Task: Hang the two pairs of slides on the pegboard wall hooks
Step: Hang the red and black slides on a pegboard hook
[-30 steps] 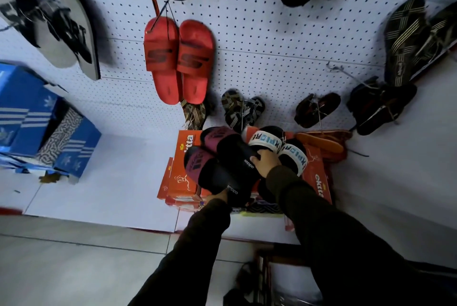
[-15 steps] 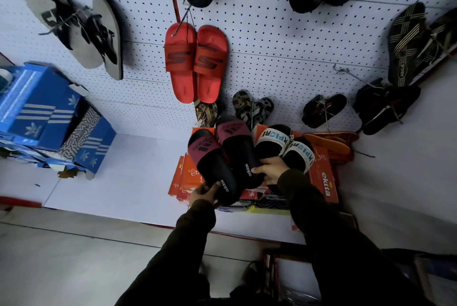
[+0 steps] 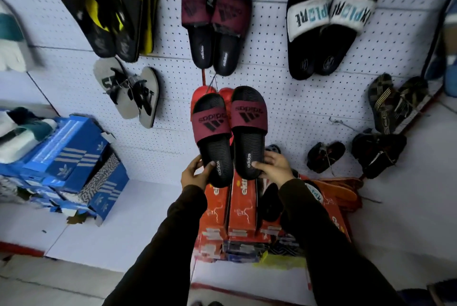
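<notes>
Left hand (image 3: 195, 174) clamped on the heel of one maroon-strapped black slide (image 3: 212, 137), right hand (image 3: 274, 164) clamped on the heel of its partner (image 3: 248, 130), the two held side by side, toes up, in front of the pegboard (image 3: 284, 107) and not yet on any hook. Partly hiding a red pair (image 3: 199, 91) already hanging behind them. Above, hanging on the board, a similar maroon-strapped pair (image 3: 215, 23) and a white-strapped lettered pair (image 3: 331, 21); impossible to tell whether those belong to the task or are older stock. Down by the right forearm, on the stack of orange boxes (image 3: 239, 209), a dark slide (image 3: 269, 203) and a scrap of white lettered strap (image 3: 312, 192), probably the second pair, mostly covered by the sleeve. A bare wire hook (image 3: 342, 125) jutting from the board to the right, well apart from the held pair. By judgement, early going: first pair lifted and gripped but unhung, second pair apparently waiting on the boxes. Left to do, then: finding a free hook, seating the held pair on it, returning for the other pair and hanging that too
</notes>
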Demonstrator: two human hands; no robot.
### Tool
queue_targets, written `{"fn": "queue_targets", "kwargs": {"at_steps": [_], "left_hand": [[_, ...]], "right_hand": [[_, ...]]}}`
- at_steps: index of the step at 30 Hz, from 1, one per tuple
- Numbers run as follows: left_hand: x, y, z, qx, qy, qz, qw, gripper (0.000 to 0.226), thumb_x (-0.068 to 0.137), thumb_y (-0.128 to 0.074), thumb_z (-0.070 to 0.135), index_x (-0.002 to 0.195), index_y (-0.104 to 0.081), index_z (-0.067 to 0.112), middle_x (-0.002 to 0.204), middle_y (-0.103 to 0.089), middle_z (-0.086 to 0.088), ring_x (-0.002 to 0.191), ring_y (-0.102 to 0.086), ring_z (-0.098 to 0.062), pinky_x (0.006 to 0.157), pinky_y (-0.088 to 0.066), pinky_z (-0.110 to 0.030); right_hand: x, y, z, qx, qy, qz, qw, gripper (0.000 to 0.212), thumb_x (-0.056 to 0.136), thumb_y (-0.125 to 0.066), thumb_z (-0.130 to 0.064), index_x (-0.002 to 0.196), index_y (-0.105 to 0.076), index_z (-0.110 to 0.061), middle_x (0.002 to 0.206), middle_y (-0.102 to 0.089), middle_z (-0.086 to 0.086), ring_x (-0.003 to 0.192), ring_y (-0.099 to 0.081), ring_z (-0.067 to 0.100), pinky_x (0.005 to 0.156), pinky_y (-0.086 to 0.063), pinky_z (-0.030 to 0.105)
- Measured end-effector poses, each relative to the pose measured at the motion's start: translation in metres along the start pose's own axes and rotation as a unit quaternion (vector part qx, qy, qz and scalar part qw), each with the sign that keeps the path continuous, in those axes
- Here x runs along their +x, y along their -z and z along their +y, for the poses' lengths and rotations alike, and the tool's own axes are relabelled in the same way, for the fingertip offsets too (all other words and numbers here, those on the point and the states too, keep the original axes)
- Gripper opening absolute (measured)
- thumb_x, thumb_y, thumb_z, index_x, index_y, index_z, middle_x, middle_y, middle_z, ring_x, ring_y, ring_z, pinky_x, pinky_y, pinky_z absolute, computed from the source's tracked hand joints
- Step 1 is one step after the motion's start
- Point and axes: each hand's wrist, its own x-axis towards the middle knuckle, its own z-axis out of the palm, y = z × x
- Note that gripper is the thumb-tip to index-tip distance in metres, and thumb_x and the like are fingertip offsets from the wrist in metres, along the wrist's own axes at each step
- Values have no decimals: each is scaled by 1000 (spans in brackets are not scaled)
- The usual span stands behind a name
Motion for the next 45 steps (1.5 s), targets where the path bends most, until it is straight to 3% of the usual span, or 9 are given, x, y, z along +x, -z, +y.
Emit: {"fn": "queue_targets", "kwargs": {"at_steps": [7, 13, 22, 25, 30, 34, 37, 41, 45], "left_hand": [[31, 0, 93, -6, -119, -22, 993, 54, 82, -74, 14, 133, -58, 9, 123, -65, -11, 90, -68, -27, 96, -55, -49], [53, -3, 172, -6, -205, -39, 978, 54, 83, -73, 16, 135, -57, 14, 127, -62, -10, 98, -69, -36, 94, -56, -49], [98, -5, 262, -33, -287, -37, 957, 54, 85, -71, 15, 136, -55, 9, 130, -61, -14, 86, -64, -22, 89, -55, -43], [119, -6, 278, -29, -287, -44, 956, 54, 85, -71, 15, 136, -55, 9, 127, -60, -15, 93, -61, -22, 84, -56, -43], [147, -7, 268, -16, -229, -51, 972, 52, 84, -72, 13, 133, -56, 8, 111, -55, -6, 101, -58, -25, 77, -56, -40], [155, -10, 242, -10, -191, -67, 979, 51, 85, -70, 9, 134, -56, 6, 110, -55, -8, 98, -58, -25, 76, -57, -41], [155, -16, 230, -35, -172, -77, 981, 49, 86, -68, 7, 134, -55, 5, 109, -57, -10, 97, -58, -25, 76, -55, -40], [149, -22, 219, -59, -164, -47, 984, 48, 87, -67, 9, 133, -55, 4, 117, -63, -15, 102, -61, -26, 87, -55, -50], [139, -24, 193, -81, -145, -36, 985, 49, 89, -65, 9, 136, -52, 11, 121, -61, -5, 101, -60, -25, 85, -55, -47]], "right_hand": [[10, -28, -85, -3, 124, 52, 991, 53, 79, -76, 3, 129, -59, 3, 130, -65, 20, 119, -64, 35, 102, -52, 51], [20, -51, -153, 38, 205, 46, 977, 49, 83, -73, 2, 129, -59, -1, 130, -64, 14, 89, -70, 14, 91, -59, 44], [47, -82, -232, 56, 262, 43, 963, 47, 84, -70, 3, 130, -57, 0, 105, -68, 2, 90, -69, 20, 70, -60, 30], [59, -89, -244, 51, 252, 42, 966, 45, 85, -70, 4, 128, -58, 2, 123, -67, 17, 100, -67, 27, 76, -61, 36], [81, -96, -230, 38, 207, 49, 976, 42, 85, -69, 6, 125, -59, 4, 127, -67, 23, 105, -68, 31, 62, -60, 28], [97, -100, -204, 30, 178, 65, 981, 49, 82, -71, 7, 129, -57, 8, 131, -63, 27, 119, -64, 40, 98, -54, 52], [103, -104, -188, 35, 177, 75, 981, 49, 81, -73, 6, 128, -58, 8, 130, -63, 27, 123, -61, 41, 106, -48, 55], [101, -103, -178, 23, 191, 76, 978, 50, 83, -73, 1, 130, -59, 3, 129, -65, 22, 119, -64, 35, 104, -51, 51], [93, -93, -156, 27, 163, 42, 985, 51, 86, -71, -1, 135, -56, 1, 126, -65, 17, 104, -64, 26, 84, -57, 39]]}}
